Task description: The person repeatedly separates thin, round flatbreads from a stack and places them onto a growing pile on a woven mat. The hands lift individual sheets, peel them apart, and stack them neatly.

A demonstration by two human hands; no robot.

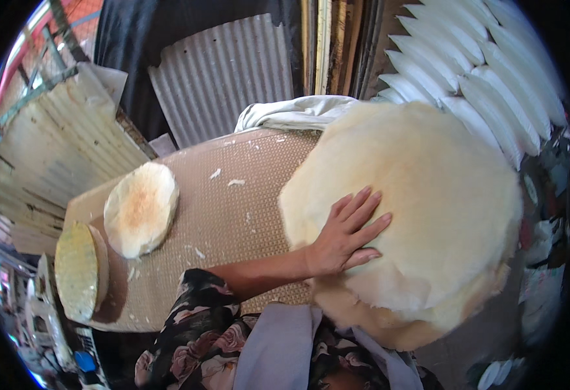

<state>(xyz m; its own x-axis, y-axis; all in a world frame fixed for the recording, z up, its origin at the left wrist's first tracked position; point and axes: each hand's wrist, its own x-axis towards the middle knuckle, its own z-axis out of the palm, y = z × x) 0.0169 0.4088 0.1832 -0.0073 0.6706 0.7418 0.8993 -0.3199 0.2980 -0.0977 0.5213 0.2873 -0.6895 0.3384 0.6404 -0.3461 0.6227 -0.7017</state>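
Observation:
My left hand (pixel 350 234) lies palm down with spread fingers on a large, pale round sheet (pixel 426 195), which looks like thin flatbread or dough. Beneath it, more such sheets show at the lower edge, so it tops a stack that reaches past the table's right side. A smaller round, thicker piece (pixel 141 209) with a browned middle rests towards the left of the woven-pattern tabletop (pixel 236 219). My right hand is out of view.
At the table's left end stands a round, yellowish-topped block or container (pixel 77 270). A bunched white cloth (pixel 294 112) lies along the far edge. White filled sacks (pixel 499 92) are piled at the upper right. Corrugated sheets (pixel 226 78) stand beyond the table. Pale scraps dot the tabletop.

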